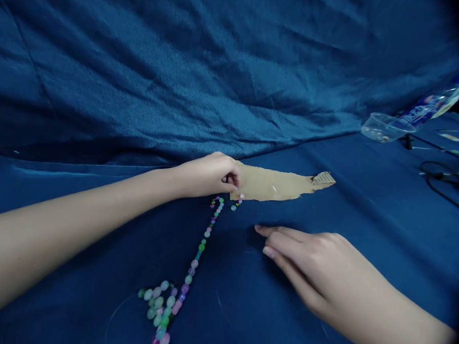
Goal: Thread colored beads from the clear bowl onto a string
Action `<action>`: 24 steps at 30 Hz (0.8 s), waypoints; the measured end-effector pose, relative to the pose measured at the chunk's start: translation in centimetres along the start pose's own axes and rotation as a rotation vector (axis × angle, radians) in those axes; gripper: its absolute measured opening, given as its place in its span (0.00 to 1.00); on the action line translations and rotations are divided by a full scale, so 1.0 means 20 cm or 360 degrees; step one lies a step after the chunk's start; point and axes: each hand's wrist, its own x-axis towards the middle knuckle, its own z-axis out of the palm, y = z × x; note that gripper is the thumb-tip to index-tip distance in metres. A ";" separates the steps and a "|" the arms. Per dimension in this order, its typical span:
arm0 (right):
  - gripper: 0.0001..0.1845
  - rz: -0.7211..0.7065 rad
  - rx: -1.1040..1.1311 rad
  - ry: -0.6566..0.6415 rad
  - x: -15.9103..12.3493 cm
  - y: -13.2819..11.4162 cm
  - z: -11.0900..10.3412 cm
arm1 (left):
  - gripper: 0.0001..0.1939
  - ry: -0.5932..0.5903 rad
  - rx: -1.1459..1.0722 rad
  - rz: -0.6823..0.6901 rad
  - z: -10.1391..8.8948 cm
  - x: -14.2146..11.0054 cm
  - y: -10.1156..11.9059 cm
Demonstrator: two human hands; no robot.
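My left hand [219, 175] is closed in a pinch at the left end of a torn strip of brown cardboard [270, 183]. What its fingertips hold, if anything, is hidden. Just below them lie a few small beads [239, 202] in a short row. A long string of colourful beads [194, 264] in green, purple, pink and white runs from near this hand down to a coiled heap [161, 306] at the bottom. My right hand [312, 267] hovers or rests over the blue cloth, right of the beads, fingers stretched forward and thumb apart, with nothing visible in it.
Blue cloth [365, 208] covers the surface and rises as a draped backdrop [203, 79]. At the far right are a clear plastic cup [383, 129], a bottle [426, 109] with a blue label, and black cables [442, 176]. A thin clear thread [115, 311] curves beside the bead heap.
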 end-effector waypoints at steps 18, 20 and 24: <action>0.17 0.0044 0.0024 -0.0025 0.00 0.00 0.00 | 0.06 -0.0067 0.0016 -0.0052 -0.04 0.03 0.08; 0.17 0.0054 0.0025 -0.0038 0.00 0.00 0.00 | 0.07 -0.0147 0.0045 0.0026 -0.04 0.04 0.08; 0.16 0.0074 0.0019 -0.0066 0.01 -0.01 -0.01 | 0.11 -0.0181 0.0092 0.0080 -0.02 0.06 0.08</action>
